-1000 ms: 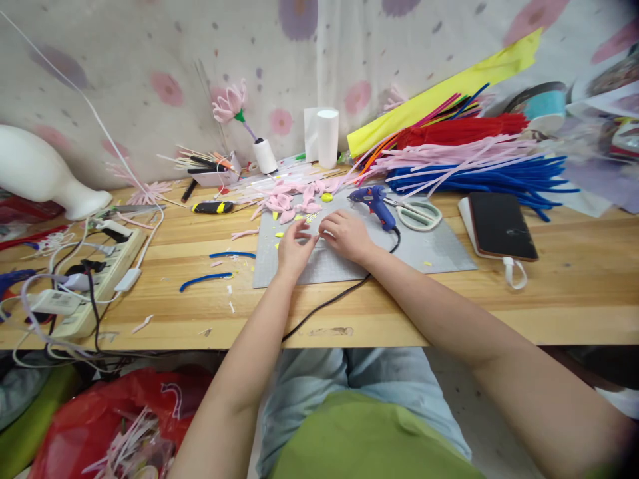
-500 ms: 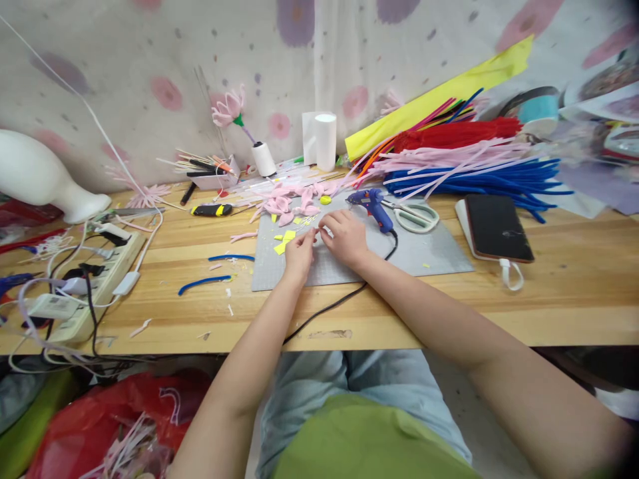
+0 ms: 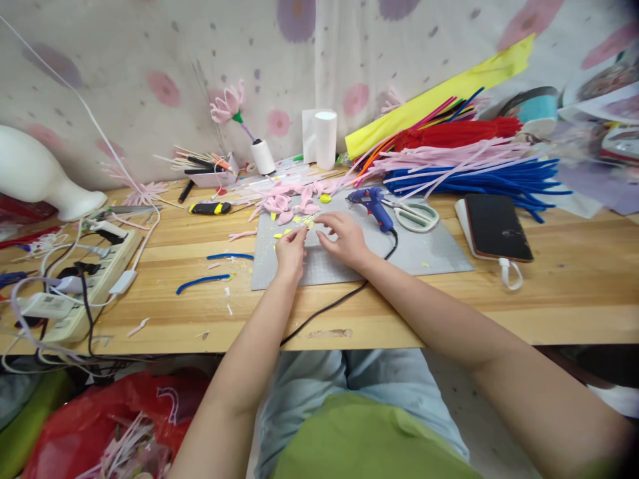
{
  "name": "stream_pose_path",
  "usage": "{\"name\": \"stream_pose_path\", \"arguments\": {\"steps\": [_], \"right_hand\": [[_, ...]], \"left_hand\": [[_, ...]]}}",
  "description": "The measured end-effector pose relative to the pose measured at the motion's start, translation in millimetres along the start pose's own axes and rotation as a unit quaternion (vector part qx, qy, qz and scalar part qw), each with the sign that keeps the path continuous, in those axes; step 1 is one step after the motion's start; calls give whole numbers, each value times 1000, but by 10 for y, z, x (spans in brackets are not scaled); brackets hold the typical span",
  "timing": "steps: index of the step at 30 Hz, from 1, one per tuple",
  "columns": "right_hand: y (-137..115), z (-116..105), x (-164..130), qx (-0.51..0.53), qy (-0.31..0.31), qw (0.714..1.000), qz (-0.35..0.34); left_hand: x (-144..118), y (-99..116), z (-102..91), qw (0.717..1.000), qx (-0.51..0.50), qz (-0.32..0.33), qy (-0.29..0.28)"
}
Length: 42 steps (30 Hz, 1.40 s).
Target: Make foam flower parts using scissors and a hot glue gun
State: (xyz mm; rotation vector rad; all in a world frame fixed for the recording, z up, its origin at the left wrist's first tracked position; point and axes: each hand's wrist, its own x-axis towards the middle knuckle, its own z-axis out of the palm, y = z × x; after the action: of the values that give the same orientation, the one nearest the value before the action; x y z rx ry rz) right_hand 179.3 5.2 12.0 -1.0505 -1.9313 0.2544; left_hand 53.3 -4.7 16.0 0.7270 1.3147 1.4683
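Note:
Over the grey cutting mat (image 3: 399, 256), my left hand (image 3: 291, 253) has its fingertips pinched together; whatever they hold is too small to make out. To its right, my right hand (image 3: 344, 239) is open, thumb apart from the curved fingers, which reach toward small yellow-tipped pieces (image 3: 308, 219) on the mat. Yellow scraps (image 3: 279, 235) lie just beyond my left hand. Behind both hands sits a pile of pink fuzzy petals (image 3: 279, 201) beside a small yellow piece (image 3: 325, 198). A blue hot glue gun (image 3: 372, 205) and pale-handled scissors (image 3: 418, 217) rest right of my right hand.
Blue pipe cleaner pieces (image 3: 203, 282) and a utility knife (image 3: 210, 208) lie leftward. A power strip (image 3: 100, 286) with tangled cables stands far left. Pipe cleaner bundles (image 3: 474, 176) fill the back right, near a phone (image 3: 498, 227). The glue gun's black cord (image 3: 327, 308) crosses the table's front.
My hands have moved apart: the left shifted slightly left, and the right opened its fingers away from the left fingertips. The view has turned a little.

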Motion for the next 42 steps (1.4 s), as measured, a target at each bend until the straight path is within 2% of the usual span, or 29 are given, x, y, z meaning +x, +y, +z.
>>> {"name": "stream_pose_path", "arguments": {"steps": [3,5,7,10,13,15,18,21,24,27,31,35,42], "right_hand": [[32,-7,24,106,20,990,89],[66,10,48,185,28,971,146],[106,41,70,275,29,939,203],[145,87,85,393,-3,878,272],[137,101,83,435,-26,848,303],[116,94,84,439,-14,847,300],[84,81,97,443,19,848,290],[71,77,114,457,37,837,297],[73,76,121,476,34,821,312],[74,71,117,482,20,815,323],[67,64,107,462,1,821,335],[69,70,95,439,-4,832,339],[31,84,84,418,-16,845,333]], "left_hand": [[-5,11,-1,1000,20,15,11],[2,2,-11,999,44,27,16],[24,-31,-33,996,73,52,12],[68,-106,-76,986,111,121,-16],[76,-133,-94,977,133,160,-45],[47,-94,-84,985,114,120,-57],[-20,25,-53,996,19,-6,-86],[-71,131,-34,982,-61,-114,-141],[-89,166,-30,968,-76,-156,-179],[-90,163,-29,964,-90,-171,-184],[-93,157,-26,967,-107,-160,-167],[-102,131,-10,978,-83,-116,-152],[-67,36,20,996,-6,-36,-77]]}}
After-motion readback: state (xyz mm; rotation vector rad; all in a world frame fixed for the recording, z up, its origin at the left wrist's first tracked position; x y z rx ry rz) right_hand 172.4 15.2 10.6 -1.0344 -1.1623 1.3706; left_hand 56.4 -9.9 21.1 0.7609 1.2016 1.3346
